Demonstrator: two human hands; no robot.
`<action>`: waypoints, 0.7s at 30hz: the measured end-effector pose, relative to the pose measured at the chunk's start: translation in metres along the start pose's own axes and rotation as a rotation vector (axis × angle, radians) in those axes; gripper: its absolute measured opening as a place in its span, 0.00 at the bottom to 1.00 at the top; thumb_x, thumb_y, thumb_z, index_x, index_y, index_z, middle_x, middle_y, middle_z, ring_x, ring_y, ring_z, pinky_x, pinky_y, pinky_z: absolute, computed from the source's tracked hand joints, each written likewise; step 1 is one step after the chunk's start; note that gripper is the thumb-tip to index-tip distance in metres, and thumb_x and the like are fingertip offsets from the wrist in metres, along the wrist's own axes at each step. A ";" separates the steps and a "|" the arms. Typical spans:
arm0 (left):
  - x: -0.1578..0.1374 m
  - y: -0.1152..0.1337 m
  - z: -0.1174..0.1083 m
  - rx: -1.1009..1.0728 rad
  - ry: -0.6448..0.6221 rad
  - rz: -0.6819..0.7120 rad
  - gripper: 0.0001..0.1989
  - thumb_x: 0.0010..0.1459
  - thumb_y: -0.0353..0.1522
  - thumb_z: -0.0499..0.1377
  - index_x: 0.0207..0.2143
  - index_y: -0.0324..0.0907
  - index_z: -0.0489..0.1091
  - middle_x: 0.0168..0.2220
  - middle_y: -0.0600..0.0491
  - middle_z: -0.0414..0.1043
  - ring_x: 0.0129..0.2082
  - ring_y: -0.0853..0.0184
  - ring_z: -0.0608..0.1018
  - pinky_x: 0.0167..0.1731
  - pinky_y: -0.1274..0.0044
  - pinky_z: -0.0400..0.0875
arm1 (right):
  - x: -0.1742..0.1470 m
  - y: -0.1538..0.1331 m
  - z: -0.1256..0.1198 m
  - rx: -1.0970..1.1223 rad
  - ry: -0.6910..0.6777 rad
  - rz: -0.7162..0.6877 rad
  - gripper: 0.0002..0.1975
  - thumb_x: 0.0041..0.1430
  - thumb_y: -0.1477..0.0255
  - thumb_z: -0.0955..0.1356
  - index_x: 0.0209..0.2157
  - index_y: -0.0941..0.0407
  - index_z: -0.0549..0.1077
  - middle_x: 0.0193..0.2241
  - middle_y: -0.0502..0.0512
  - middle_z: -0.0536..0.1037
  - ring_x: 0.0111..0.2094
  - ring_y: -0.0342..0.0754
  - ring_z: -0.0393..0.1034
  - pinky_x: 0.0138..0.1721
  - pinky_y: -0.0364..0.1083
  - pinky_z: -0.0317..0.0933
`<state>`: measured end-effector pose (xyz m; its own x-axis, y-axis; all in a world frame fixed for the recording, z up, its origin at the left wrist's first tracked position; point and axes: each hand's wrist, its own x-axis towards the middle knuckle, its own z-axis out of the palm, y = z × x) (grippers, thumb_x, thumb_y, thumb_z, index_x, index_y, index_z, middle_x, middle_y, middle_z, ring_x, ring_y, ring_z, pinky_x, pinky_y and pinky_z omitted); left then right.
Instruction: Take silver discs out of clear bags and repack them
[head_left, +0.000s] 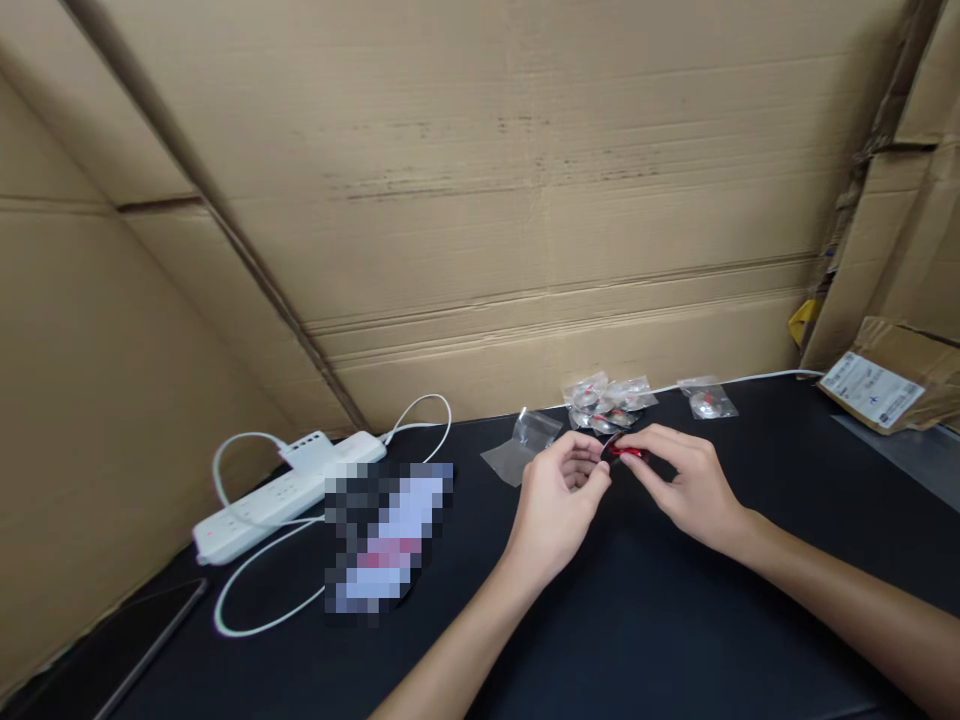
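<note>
Black table [637, 620], clear plastic packets [600, 412] at twelve o'clock; both hands [556, 495] [694, 485] pinch a small black-and-red object [624, 452], red toward three.

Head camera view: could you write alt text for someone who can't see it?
The left hand and right hand hold a small black-and-red object over a black table. Beyond lie clear packets; a white power strip sits left.

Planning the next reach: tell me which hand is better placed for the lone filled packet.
Right, probably: the right hand is closer to the lone filled packet, with the left hand farther away. Both hands hold the small red-and-black piece, so the right would first have to let go.
</note>
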<state>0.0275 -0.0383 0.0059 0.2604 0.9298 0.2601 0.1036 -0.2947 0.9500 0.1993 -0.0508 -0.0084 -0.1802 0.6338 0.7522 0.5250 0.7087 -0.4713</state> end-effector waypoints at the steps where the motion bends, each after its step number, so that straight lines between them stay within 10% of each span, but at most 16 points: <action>1: 0.000 -0.001 0.000 -0.019 -0.006 -0.013 0.06 0.51 0.29 0.60 0.34 0.39 0.69 0.31 0.52 0.73 0.30 0.68 0.77 0.31 0.76 0.73 | 0.000 0.000 0.000 0.002 -0.002 0.001 0.08 0.62 0.77 0.66 0.41 0.55 0.76 0.34 0.54 0.78 0.34 0.46 0.73 0.37 0.45 0.67; 21: -0.001 -0.008 0.003 -0.116 -0.135 -0.006 0.14 0.55 0.30 0.61 0.45 0.38 0.74 0.36 0.48 0.77 0.32 0.66 0.77 0.36 0.73 0.76 | -0.003 0.002 0.000 -0.076 -0.128 0.055 0.06 0.63 0.77 0.63 0.36 0.56 0.71 0.33 0.53 0.72 0.32 0.44 0.67 0.36 0.43 0.61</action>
<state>0.0295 -0.0377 -0.0023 0.3875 0.8911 0.2364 -0.0040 -0.2548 0.9670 0.2006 -0.0508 -0.0116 -0.2512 0.7085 0.6595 0.5977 0.6494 -0.4700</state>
